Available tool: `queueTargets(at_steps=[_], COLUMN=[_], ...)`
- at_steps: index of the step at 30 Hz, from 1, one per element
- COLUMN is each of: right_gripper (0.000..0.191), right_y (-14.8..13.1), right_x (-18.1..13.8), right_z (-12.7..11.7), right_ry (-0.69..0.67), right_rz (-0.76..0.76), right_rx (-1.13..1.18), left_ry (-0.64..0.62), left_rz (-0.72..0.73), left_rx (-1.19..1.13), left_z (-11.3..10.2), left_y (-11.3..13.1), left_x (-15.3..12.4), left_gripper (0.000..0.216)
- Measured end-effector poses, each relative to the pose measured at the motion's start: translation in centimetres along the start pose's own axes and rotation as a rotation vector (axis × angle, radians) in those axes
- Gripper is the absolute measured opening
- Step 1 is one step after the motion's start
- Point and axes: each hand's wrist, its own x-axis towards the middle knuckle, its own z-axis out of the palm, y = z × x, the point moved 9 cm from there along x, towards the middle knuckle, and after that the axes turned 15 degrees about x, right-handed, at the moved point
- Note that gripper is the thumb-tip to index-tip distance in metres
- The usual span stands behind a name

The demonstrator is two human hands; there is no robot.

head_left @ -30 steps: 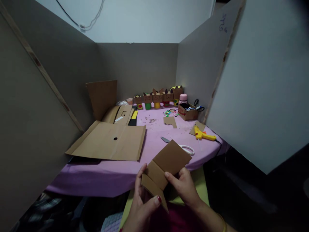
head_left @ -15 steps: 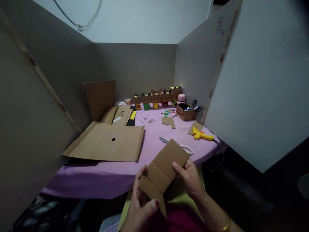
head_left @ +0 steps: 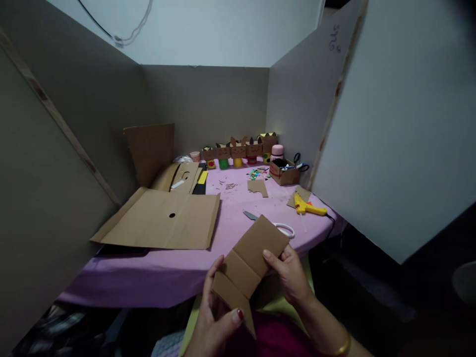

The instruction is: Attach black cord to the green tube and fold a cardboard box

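A creased strip of brown cardboard (head_left: 250,258) is held over my lap, just in front of the table's near edge. My left hand (head_left: 215,317) grips its lower folded end, thumb on the near face and fingers behind. My right hand (head_left: 290,275) pinches the strip's right edge near the middle fold. White-handled scissors (head_left: 280,229) lie on the pink tablecloth (head_left: 178,270) right behind the strip, partly hidden by it.
A large flat cardboard sheet (head_left: 163,220) covers the table's left. A yellow glue gun (head_left: 307,206) lies at the right edge, its cord hanging off. At the back stand small cardboard figures (head_left: 240,150), a box of tools (head_left: 284,172) and paper scraps. Grey partition boards wall in the table.
My right hand slid up the strip's right edge from the lower fold to the middle. The view drifted slightly, so the table items sit a little further left.
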Motion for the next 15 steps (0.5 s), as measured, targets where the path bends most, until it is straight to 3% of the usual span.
queueTargets(at_steps=[15], right_gripper=[0.035], right_y=[0.36], right_x=[-0.12], right_z=[-0.11], right_ry=[0.01], right_rz=[0.007], right_rx=[-0.025], left_ry=[0.034], left_rz=[-0.033], left_rx=[-0.011], left_z=[-0.53], left_y=[-0.41], left_x=[0.09], left_gripper=[0.097])
